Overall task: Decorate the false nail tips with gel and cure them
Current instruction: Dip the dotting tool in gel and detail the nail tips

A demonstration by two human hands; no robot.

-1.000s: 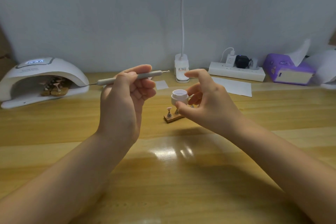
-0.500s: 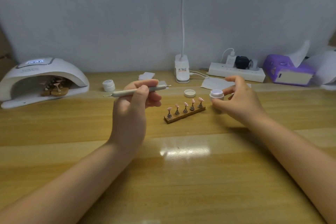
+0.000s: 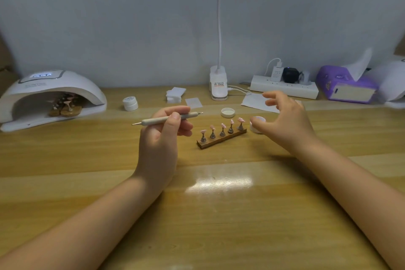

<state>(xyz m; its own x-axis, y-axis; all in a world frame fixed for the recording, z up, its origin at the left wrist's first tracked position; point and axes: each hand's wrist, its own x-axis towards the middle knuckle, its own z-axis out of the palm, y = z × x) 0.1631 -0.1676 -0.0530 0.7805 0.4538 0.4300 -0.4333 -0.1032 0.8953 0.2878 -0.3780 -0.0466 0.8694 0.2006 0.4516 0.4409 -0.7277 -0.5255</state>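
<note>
Wood desk (image 3: pixel 219 215) carries everything, task gear mid-desk. Curing lamp (image 3: pixel 50 96) is seen far left, display lit, one stand of tips (image 3: pixel 65 106) already parked under its arch. Tissue box (image 3: pixel 346 85), power strip (image 3: pixel 285 87) and lamp clamp (image 3: pixel 218 85) are lined along the back wall. Second stand (image 3: pixel 221 138) is laid at centre with five pink tips (image 3: pixel 222 125) upright on pegs, decoration on them too small to judge.

Left hand (image 3: pixel 162 138) is closed round a dotting pen (image 3: pixel 166 119), pinched mid-shaft between thumb and fingers, held level above the desk, tips pointing left and right. Pen's right end is near the stand's left side, well above it, not touching any tip.

Right hand (image 3: pixel 282 123) is spread, fingers loosely curved, nothing gripped. Open gel pot (image 3: pixel 257 124) is set on the desk just beside the stand's right end; thumb is at the pot rim, contact cannot be told. Pot lid (image 3: pixel 228 112) lies apart, behind the stand. A shut pot (image 3: pixel 130 103) sits nearer the lamp.

Step judged: gel pot just placed, pen loaded or about to be. Next move needs the pen rotated tip-down and brought onto a tip, stand likely steadied by the free hand. Cure afterwards.
</note>
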